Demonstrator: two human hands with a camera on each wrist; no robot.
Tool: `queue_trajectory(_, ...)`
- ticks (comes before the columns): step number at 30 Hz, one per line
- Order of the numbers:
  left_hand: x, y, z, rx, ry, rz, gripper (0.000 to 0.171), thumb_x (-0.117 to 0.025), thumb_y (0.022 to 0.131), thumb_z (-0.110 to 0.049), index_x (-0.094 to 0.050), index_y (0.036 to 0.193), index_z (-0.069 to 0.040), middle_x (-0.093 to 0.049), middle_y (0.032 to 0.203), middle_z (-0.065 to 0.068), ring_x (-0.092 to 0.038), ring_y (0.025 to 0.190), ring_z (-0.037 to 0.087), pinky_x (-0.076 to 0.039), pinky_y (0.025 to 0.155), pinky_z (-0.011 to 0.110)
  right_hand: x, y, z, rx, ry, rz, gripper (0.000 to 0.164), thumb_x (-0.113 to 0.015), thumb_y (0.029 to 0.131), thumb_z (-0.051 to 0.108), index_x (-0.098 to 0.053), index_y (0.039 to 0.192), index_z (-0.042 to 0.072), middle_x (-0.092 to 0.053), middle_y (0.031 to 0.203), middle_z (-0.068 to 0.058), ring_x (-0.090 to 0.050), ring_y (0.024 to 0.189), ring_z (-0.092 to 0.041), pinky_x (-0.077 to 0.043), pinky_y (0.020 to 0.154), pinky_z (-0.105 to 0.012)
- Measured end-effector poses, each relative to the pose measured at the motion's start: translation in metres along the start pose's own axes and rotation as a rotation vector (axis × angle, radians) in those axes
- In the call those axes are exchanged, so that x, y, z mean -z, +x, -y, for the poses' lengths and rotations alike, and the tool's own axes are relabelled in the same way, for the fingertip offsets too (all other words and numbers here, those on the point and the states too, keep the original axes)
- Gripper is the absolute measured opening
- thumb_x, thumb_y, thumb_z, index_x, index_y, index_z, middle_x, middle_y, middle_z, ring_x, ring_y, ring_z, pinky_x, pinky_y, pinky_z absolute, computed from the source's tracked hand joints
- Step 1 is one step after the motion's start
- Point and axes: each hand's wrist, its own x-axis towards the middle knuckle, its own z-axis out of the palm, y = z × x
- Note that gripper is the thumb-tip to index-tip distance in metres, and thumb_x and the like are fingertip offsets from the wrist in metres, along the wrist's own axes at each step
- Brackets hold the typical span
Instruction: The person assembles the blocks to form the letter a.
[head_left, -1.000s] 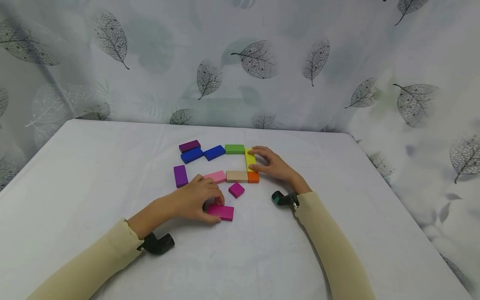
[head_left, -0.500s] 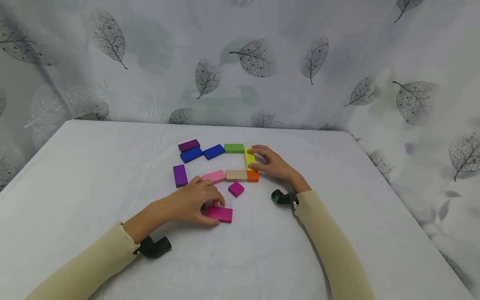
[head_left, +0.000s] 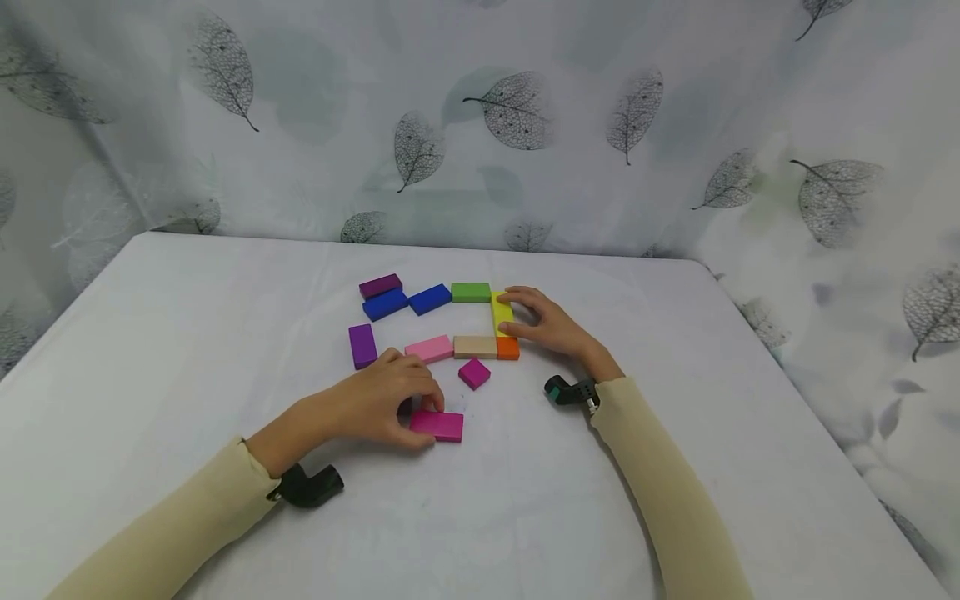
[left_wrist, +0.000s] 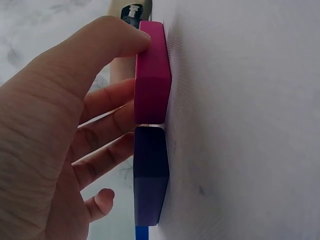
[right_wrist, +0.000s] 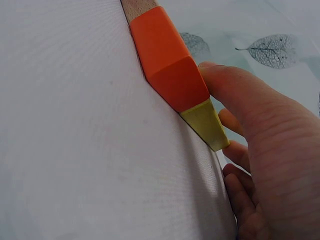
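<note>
My left hand (head_left: 382,400) pinches a flat magenta block (head_left: 442,426) between thumb and fingers, low over the tabletop. In the left wrist view its thumb (left_wrist: 122,40) presses one long side of the magenta block (left_wrist: 152,75), with the fingers behind; a dark purple block (left_wrist: 150,170) appears below it. My right hand (head_left: 558,329) rests its thumb and finger on a yellow block (head_left: 501,312), its fingers loosely curved. The yellow block meets an orange block (head_left: 507,348) at its near end. In the right wrist view, the thumb overlaps the edge of the orange block (right_wrist: 170,60).
Tan (head_left: 474,347) and pink (head_left: 429,348) blocks continue left from the orange one. Green (head_left: 471,292), two blue (head_left: 431,299) and dark purple (head_left: 380,286) blocks line the back. A purple block (head_left: 363,346) lies left; a small magenta block (head_left: 474,373) sits in front.
My left hand and the magenta block it holds have shifted slightly left and toward me. My right hand stays at the yellow block.
</note>
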Motion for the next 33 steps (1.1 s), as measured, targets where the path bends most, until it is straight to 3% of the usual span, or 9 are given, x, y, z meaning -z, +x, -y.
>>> queue_trajectory(18,0.002,0.0,0.001,-0.011,-0.011,0.012,0.029,-0.076,0.078,-0.04,-0.068,0.1,-0.023,-0.059,0.09,-0.012,-0.052,0.098,0.007,-0.038,0.085,0.035,0.0,0.0,0.0,-0.005,0.001,-0.011,0.055,-0.069,0.091,0.029,-0.051,0.141,0.018,-0.033,0.155,-0.006,-0.021,0.146,-0.027,-0.016,0.117,-0.054)
queue_trajectory(26,0.003,-0.001,0.002,-0.036,-0.014,-0.07,0.033,-0.075,0.079,-0.043,-0.069,0.103,-0.021,-0.063,0.096,-0.009,-0.056,0.096,0.008,-0.039,0.084,0.037,0.0,-0.001,0.001,0.001,0.009,-0.013,0.053,-0.069,0.091,0.029,-0.052,0.14,0.018,-0.034,0.155,-0.006,-0.021,0.146,-0.027,-0.016,0.117,-0.055)
queue_trajectory(33,0.01,-0.002,0.002,-0.001,-0.018,-0.094,0.033,-0.074,0.081,-0.045,-0.07,0.101,-0.019,-0.065,0.099,-0.008,-0.057,0.099,0.008,-0.04,0.088,0.039,0.0,0.0,0.0,-0.006,0.009,-0.009,0.053,-0.069,0.091,0.03,-0.052,0.14,0.019,-0.033,0.155,-0.005,-0.021,0.147,-0.027,-0.017,0.117,-0.055)
